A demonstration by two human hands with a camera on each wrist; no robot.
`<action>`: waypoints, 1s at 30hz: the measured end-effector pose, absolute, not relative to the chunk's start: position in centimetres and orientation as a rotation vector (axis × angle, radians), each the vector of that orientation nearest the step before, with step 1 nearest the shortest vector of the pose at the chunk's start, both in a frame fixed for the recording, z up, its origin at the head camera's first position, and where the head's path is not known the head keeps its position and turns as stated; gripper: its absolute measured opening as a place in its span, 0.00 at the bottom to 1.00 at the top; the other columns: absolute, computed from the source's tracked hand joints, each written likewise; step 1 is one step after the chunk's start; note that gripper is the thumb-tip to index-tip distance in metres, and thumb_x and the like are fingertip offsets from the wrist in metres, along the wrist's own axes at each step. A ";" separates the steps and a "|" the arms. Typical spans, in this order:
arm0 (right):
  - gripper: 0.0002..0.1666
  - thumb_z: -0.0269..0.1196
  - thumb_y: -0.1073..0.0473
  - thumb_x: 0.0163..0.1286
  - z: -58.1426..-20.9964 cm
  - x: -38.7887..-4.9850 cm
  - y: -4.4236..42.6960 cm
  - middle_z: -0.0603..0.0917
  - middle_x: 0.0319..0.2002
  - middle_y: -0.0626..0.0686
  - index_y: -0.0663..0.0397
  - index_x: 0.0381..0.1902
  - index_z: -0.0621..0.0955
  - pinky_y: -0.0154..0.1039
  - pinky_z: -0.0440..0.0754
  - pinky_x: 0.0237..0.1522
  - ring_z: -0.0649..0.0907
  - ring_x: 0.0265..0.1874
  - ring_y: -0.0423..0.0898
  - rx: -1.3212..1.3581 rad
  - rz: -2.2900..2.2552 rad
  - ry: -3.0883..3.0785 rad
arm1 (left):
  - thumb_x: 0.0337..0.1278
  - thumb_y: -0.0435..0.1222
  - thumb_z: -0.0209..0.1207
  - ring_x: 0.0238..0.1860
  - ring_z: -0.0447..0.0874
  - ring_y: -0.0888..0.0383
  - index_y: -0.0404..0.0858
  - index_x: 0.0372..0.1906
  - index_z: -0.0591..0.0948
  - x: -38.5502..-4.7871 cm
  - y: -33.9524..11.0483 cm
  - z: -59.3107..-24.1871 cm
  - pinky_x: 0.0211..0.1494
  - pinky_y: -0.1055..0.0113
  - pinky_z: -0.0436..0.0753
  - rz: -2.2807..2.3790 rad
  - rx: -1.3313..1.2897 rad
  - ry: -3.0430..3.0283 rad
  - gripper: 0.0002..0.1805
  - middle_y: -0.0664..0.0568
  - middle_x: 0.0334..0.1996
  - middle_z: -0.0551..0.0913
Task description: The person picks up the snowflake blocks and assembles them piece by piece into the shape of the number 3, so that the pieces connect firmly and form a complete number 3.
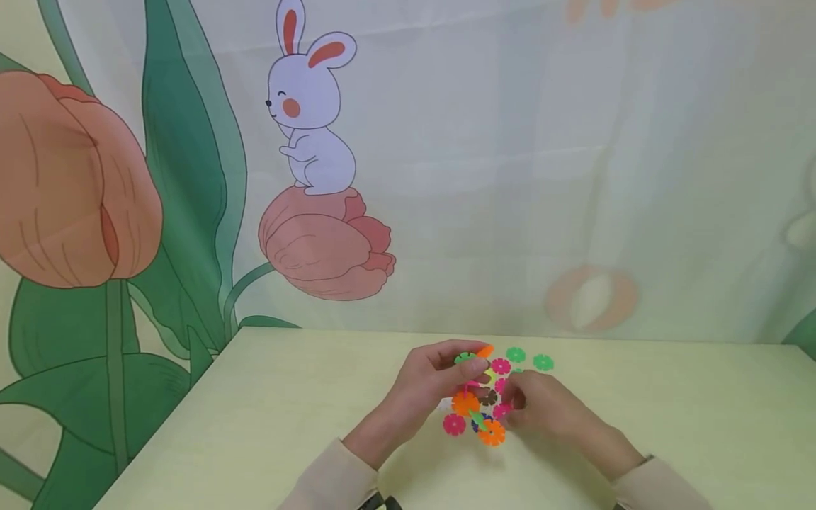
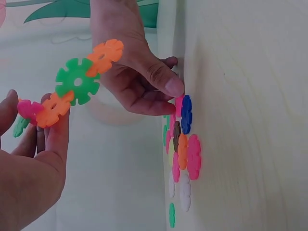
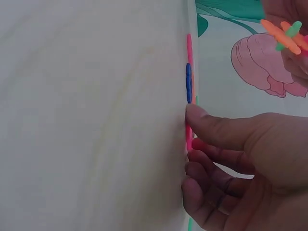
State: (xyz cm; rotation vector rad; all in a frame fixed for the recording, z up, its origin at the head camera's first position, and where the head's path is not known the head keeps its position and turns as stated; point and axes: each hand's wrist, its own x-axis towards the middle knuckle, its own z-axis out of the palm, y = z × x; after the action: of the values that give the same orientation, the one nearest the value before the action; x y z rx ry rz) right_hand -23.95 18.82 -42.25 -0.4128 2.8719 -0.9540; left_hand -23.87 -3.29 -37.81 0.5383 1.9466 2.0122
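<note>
Flower-disc chain [image 2: 69,79]: hanging above the table [image 1: 287,397], toward its back edge.
Left hand [image 1: 423,382]: gripping the chain between thumb and fingers.
Right hand [image 1: 548,404]: curling nearly closed, pinching a flat-lying pink disc [image 3: 188,132].
Loose discs [image 1: 454,424]: lying below, toward the table's back edge.

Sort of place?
Likely a children's play or craft corner, perhaps staged: colorful notched discs on a pale table, in front of a backdrop showing a cartoon rabbit and big tulips.
</note>
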 end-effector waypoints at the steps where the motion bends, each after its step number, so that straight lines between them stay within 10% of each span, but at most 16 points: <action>1: 0.15 0.80 0.67 0.58 -42.3 -23.9 18.8 0.80 0.30 0.46 0.56 0.37 0.83 0.41 0.83 0.38 0.77 0.32 0.45 -0.402 -0.960 2.869 | 0.73 0.42 0.67 0.43 0.93 0.47 0.41 0.61 0.87 -23.9 -3.3 -37.8 0.58 0.58 0.87 2.012 0.542 1.942 0.18 0.45 0.45 0.90; 30: 0.09 0.71 0.60 0.75 -34.4 -19.7 21.1 0.91 0.42 0.51 0.57 0.48 0.85 0.36 0.89 0.47 0.92 0.39 0.47 -0.620 -1.869 2.781 | 0.71 0.37 0.69 0.38 0.91 0.51 0.43 0.59 0.89 -24.0 -3.5 -37.7 0.56 0.59 0.88 1.996 0.640 1.904 0.15 0.42 0.39 0.90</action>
State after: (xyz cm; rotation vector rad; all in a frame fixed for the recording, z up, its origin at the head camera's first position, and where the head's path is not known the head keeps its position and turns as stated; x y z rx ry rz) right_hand -19.67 21.10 -34.37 -0.6197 2.7810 -1.8687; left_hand -23.96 -3.54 -37.67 0.6400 1.9043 1.9957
